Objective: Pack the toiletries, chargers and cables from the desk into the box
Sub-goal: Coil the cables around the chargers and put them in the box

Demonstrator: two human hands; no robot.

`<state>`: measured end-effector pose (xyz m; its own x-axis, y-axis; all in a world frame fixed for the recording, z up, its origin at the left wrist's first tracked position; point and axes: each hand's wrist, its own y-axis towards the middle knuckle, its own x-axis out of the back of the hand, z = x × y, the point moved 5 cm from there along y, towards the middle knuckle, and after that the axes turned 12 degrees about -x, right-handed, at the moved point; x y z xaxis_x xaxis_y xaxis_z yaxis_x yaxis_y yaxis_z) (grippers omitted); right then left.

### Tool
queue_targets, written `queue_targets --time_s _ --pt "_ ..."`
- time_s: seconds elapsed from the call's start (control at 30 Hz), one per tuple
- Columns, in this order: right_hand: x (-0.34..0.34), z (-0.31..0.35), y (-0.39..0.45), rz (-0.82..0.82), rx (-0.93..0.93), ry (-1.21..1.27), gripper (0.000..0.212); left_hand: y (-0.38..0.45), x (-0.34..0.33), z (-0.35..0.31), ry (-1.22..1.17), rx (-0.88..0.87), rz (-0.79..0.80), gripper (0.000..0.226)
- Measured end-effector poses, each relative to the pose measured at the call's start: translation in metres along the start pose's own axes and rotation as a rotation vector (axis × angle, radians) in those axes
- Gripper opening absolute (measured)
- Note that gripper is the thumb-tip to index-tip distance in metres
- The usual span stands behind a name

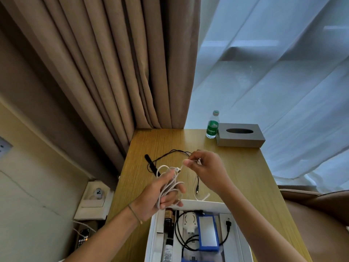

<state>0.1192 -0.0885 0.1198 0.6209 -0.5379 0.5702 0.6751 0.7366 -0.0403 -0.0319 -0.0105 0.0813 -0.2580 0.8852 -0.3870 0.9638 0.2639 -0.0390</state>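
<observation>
Head view shows the left hand (162,193) wrapped in loops of white braided cable (170,184), the right hand (205,167) pinching its end, above the wooden desk (236,167), while the open white cardboard box (205,204) holds a blue rectangular case (207,231), white charger (190,222), black cables (178,229) and dark bottles (169,220).

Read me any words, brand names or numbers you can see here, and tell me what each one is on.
"C'estbon": green label of the water bottle.
Brown bottle in the box: digits, too blurred to read.
White-labelled bottle: print too small.
Remote on the floor: unreadable.
</observation>
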Motion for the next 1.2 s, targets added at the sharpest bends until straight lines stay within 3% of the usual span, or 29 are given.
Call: queue_targets --time_s 0.1,0.2,0.33,0.4,0.47,0.53,0.6,0.7,0.87,0.93,1.03,1.2 --pt "-0.006 -0.005 -0.003 -0.072 -0.058 -0.037 0.019 0.001 0.0 -0.013 -0.2 -0.047 -0.028 0.036" --pt "-0.026 -0.01 -0.015 0.121 -0.099 0.102 0.023 0.004 0.007 -0.024 -0.491 -0.061 -0.16 0.025" --pt "-0.057 -0.015 -0.033 0.258 -0.106 -0.069 0.024 0.012 0.028 -0.03 -0.593 -0.173 -0.396 0.032" --pt "-0.068 -0.015 -0.043 0.326 -0.067 -0.195 0.026 0.015 0.039 -0.026 -0.421 -0.212 -0.5 0.032" --pt "-0.071 -0.011 -0.051 0.394 -0.025 -0.273 0.027 0.011 0.049 -0.025 0.129 -0.224 -0.605 0.027" --pt "-0.064 -0.004 -0.053 0.397 0.013 -0.284 0.027 0.007 0.05 -0.02 0.62 -0.199 -0.56 0.025" --pt "-0.051 0.003 -0.049 0.335 0.04 -0.291 0.025 0.006 0.045 -0.008 0.708 -0.138 -0.43 0.027" --pt "-0.03 0.006 -0.04 0.27 0.032 -0.246 0.022 0.0 0.035 0.008 0.597 -0.066 -0.284 0.025" --pt "-0.011 -0.01 -0.027 0.157 -0.111 0.118 0.017 -0.002 0.008 0.018 0.293 -0.04 -0.043 0.07" --pt "-0.02 -0.016 -0.03 0.166 -0.161 0.184 0.019 -0.002 -0.001 0.019 0.135 -0.046 -0.003 0.057" --pt "-0.037 -0.023 -0.039 0.268 -0.258 0.338 0.028 0.0 -0.002 0.026 -0.046 -0.046 -0.028 0.027" --pt "-0.047 -0.032 -0.05 0.341 -0.339 0.406 0.031 0.0 0.01 0.047 -0.141 0.009 -0.242 0.035"
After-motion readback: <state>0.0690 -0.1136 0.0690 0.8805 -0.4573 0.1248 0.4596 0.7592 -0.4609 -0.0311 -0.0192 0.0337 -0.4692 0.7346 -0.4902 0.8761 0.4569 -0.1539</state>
